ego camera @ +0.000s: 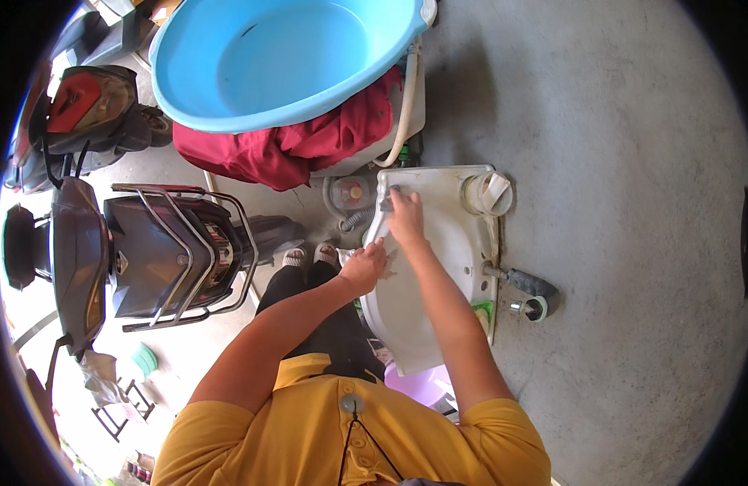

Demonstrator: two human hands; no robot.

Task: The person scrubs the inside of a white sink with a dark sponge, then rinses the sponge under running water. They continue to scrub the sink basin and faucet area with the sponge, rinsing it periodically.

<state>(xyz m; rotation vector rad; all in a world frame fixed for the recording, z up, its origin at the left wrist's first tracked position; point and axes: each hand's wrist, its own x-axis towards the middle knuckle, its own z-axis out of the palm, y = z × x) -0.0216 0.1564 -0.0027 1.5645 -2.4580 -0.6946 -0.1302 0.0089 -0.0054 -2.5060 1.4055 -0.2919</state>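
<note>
A white ceramic washbasin (432,255) is before me, its rim curving along the left side. My right hand (406,219) is at the rim near the upper corner, its fingers closed on a small dark grey scrubber (386,199). Lower on the same rim is my left hand (365,267), its fingers bent around a pale, wet-looking cloth (388,265). A whitish end shows on the hand's other side, over the outer edge. The fingers hide most of the cloth and part of the scrubber.
A tap with a dark wrapped neck (529,285) and a white cup-like container (488,193) are at the basin's wall side. A green soap dish (484,316) is nearby. A blue tub (289,61) rests above red fabric (289,143). A scooter (161,255) stands left.
</note>
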